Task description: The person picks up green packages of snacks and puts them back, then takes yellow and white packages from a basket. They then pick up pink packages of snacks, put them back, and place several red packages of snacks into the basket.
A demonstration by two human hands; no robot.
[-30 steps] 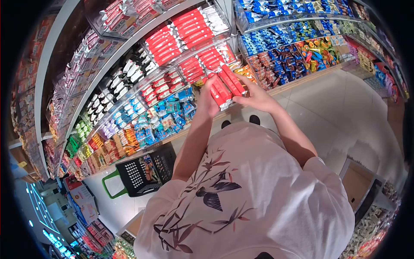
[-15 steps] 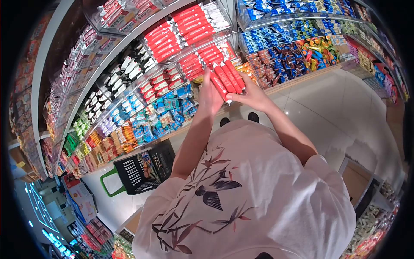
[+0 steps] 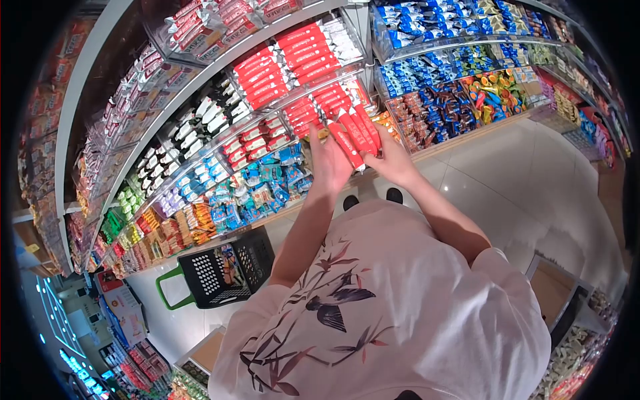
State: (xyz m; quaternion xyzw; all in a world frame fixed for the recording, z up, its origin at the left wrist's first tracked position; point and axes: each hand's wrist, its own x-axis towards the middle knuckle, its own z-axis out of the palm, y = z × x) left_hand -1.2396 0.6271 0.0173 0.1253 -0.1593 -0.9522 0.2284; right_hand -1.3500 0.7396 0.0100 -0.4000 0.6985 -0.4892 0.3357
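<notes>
Both hands are raised in front of the snack shelves. My left hand and my right hand together hold a bundle of long red snack packs, fanned out and tilted up toward the shelf. Just behind the bundle is a shelf bin of the same red packs. More red packs fill the bin one shelf higher.
Curved shelves full of coloured snack packets run left and right. A black shopping basket with green handles stands on the pale tiled floor at my left. My shoes show below the hands. Another display is at the right.
Both hands have carried the red packs slightly up and closer to the shelf bin. The packs are held more upright than a second ago.
</notes>
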